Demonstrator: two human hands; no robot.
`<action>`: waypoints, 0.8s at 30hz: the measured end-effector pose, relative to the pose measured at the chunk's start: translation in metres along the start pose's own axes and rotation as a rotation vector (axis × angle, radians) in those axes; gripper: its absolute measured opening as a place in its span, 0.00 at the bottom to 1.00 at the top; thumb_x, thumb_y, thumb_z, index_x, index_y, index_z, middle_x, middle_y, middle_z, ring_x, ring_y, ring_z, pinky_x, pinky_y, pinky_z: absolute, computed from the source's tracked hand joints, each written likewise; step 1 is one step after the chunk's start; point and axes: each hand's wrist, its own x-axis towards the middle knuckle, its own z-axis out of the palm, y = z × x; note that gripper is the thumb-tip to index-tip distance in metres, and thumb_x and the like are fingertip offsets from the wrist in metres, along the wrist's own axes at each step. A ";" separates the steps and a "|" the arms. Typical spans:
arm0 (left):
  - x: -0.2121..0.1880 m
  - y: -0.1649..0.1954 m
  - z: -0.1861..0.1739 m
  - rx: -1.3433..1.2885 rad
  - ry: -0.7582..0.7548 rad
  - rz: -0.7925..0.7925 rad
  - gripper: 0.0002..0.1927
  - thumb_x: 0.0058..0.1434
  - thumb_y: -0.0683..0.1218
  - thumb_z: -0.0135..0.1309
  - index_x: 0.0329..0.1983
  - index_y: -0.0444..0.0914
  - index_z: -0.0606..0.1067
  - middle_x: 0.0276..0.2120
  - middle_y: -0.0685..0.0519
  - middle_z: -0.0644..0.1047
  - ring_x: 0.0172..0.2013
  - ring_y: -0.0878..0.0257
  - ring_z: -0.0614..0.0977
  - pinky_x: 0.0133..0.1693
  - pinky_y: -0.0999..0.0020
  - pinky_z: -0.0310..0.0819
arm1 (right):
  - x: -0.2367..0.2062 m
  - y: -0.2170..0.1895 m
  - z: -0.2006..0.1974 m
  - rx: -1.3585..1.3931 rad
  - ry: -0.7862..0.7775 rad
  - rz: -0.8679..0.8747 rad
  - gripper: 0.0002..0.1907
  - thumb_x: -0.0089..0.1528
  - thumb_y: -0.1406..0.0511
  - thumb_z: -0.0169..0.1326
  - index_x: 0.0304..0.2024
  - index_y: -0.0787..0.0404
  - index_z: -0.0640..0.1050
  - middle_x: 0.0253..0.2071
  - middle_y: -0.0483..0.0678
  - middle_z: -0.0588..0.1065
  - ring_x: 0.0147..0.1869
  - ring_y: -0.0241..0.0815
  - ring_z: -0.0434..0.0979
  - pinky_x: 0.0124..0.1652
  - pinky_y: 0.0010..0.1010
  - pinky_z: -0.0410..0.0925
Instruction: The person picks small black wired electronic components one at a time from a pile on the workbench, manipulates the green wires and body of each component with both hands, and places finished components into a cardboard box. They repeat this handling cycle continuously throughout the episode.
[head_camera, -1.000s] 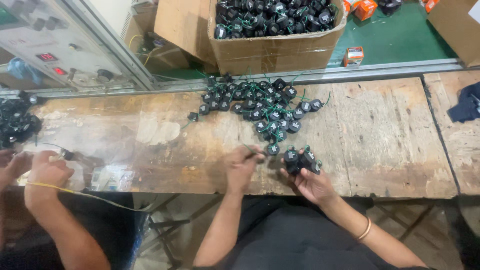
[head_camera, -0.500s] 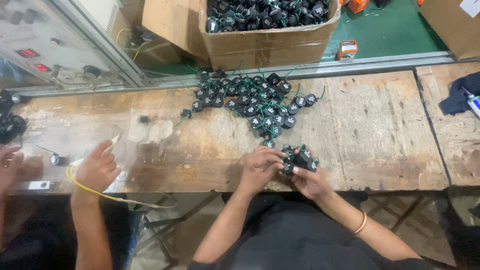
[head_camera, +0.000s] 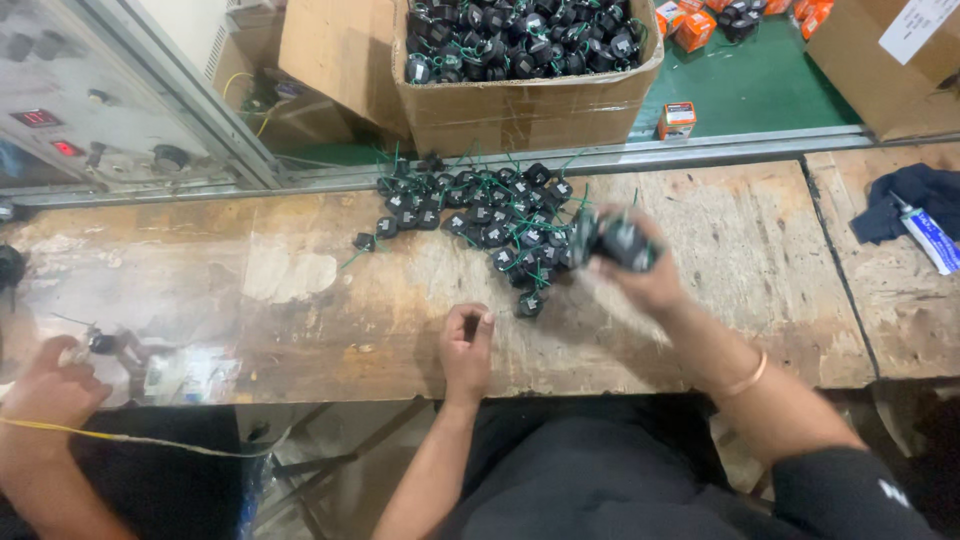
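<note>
Gripping black parts in raised right hand, orientation blurred, left hand fisted on bench

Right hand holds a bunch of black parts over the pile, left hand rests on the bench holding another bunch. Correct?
Not quite. The head view shows the left hand resting on the wooden bench loosely curled, holding no bunch. The right hand does hold the black parts by the pile.

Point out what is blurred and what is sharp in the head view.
Head view: the right hand and the black parts it grips are smeared by motion; the left hand, resting on the wooden bench, is sharp, as is the pile of black parts; lighting is even, with no strong glare.
</note>
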 end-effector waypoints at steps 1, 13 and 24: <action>0.001 -0.001 0.002 0.042 -0.017 0.011 0.06 0.66 0.42 0.60 0.40 0.37 0.74 0.35 0.57 0.75 0.33 0.73 0.73 0.37 0.76 0.69 | 0.042 -0.001 -0.009 0.151 0.079 0.064 0.31 0.55 0.80 0.65 0.59 0.58 0.72 0.57 0.48 0.74 0.62 0.43 0.75 0.58 0.37 0.74; 0.004 0.013 0.019 0.303 -0.086 0.120 0.10 0.62 0.41 0.62 0.45 0.36 0.76 0.36 0.54 0.79 0.36 0.66 0.81 0.40 0.72 0.76 | 0.258 -0.026 -0.053 -0.023 -0.047 0.037 0.21 0.60 0.85 0.52 0.48 0.61 0.67 0.54 0.52 0.73 0.55 0.45 0.81 0.52 0.37 0.80; 0.006 0.050 0.030 0.733 -0.114 0.429 0.25 0.60 0.44 0.62 0.60 0.36 0.74 0.58 0.44 0.73 0.58 0.46 0.74 0.57 0.52 0.70 | 0.182 -0.044 0.016 0.030 -0.177 -0.057 0.09 0.67 0.79 0.55 0.42 0.63 0.70 0.45 0.52 0.77 0.51 0.41 0.81 0.51 0.30 0.73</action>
